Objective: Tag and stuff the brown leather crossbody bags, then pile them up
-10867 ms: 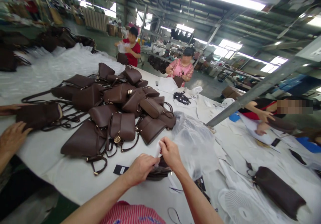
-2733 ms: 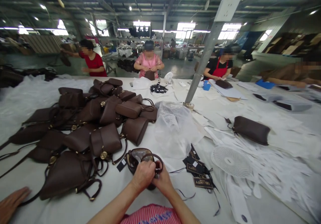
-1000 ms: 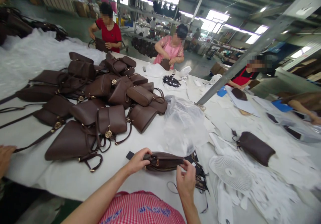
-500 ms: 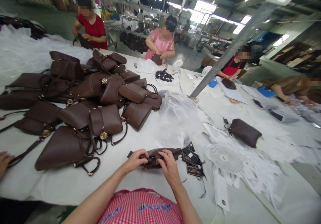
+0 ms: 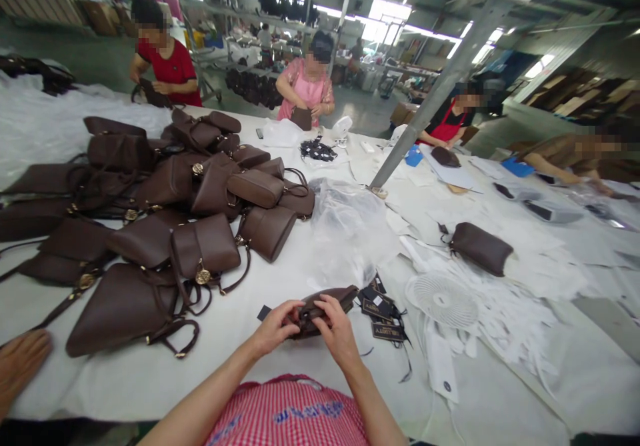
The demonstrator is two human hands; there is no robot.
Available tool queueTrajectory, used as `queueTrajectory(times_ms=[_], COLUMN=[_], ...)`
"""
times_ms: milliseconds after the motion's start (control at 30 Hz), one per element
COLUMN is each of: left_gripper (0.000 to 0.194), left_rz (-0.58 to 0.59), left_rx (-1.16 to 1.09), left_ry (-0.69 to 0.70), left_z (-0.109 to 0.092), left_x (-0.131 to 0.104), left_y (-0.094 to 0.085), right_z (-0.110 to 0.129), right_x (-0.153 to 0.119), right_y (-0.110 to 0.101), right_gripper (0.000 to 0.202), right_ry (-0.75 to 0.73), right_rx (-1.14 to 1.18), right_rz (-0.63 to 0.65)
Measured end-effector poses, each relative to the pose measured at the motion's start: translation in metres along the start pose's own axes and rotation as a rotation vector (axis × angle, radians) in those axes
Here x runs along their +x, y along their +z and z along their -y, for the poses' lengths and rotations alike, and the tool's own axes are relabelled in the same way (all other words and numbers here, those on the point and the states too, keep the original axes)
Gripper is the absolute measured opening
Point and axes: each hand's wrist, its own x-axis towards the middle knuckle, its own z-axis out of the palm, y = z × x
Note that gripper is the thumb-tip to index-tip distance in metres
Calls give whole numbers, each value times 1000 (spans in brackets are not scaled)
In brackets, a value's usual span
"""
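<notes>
1. Pile of bags (image 5: 205, 249): left on desk (image 5: 225, 373).
2. Left hand (image 5: 275, 329): fingers pinching bag's left end.
3. Bag (image 5: 345, 295): between the hands, long axis roughly left-right, right end angled far.
4. Right hand (image 5: 337, 333): fingers pinching bag's upper edge near mid-length; nearer its right end. Exact part gripped: cannot tell.
5. Tags (image 5: 387, 331): just right of bag.

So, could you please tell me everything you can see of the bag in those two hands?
The bag is dark brown with a smooth, leather-like look. It sits on the near part of the white table, stretched sideways, its right end beside black tags. The left hand holds its left part, the right hand its middle. Their fingers hide whether it is closed.
</notes>
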Motion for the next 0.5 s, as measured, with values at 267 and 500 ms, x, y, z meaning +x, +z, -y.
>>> queueTrajectory(times_ms=[267, 500], left_gripper=[46, 43], left_rz=[90, 36], left_rx=[310, 399], left_ry=[152, 218], left_z=[-9, -13], left_x=[6, 8], left_y=[20, 42], right_z=[13, 15], right_x=[-28, -25], right_y=[4, 5], right_gripper=[26, 25], right_ry=[283, 449], right_rx=[30, 153], right_rz=[-403, -351])
